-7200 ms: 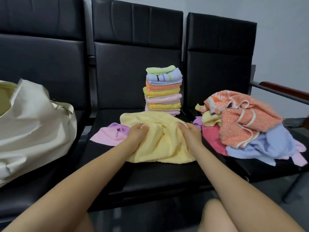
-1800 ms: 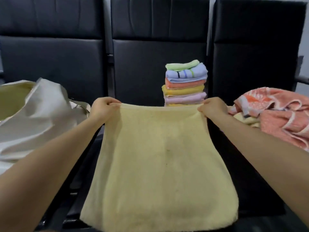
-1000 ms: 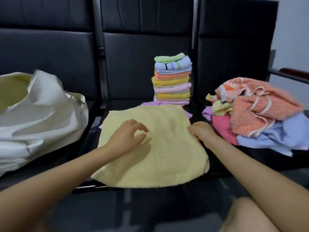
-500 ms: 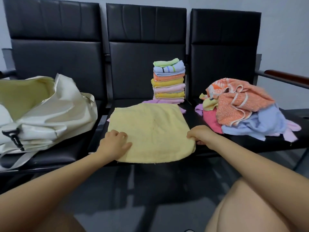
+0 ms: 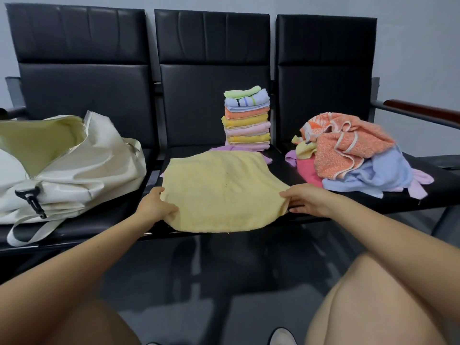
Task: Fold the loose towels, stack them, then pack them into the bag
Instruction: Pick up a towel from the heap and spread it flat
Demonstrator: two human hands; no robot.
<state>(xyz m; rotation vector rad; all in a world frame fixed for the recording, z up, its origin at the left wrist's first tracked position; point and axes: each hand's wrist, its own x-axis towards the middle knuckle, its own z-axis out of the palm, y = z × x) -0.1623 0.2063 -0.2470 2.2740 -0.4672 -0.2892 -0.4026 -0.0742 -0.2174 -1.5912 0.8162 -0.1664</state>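
Yellow towel [image 5: 224,188]: left hand [image 5: 155,206] and right hand [image 5: 307,199] pinch its near corners.

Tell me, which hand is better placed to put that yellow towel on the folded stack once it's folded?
Probably the right hand. It grips the yellow towel's right edge, and the folded stack stands behind on that side. The left hand is farther away, nearer the bag.

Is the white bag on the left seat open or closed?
Open. The white bag gapes at its top, its zipper edges are parted and the pale yellow lining shows. No towel is visible inside.
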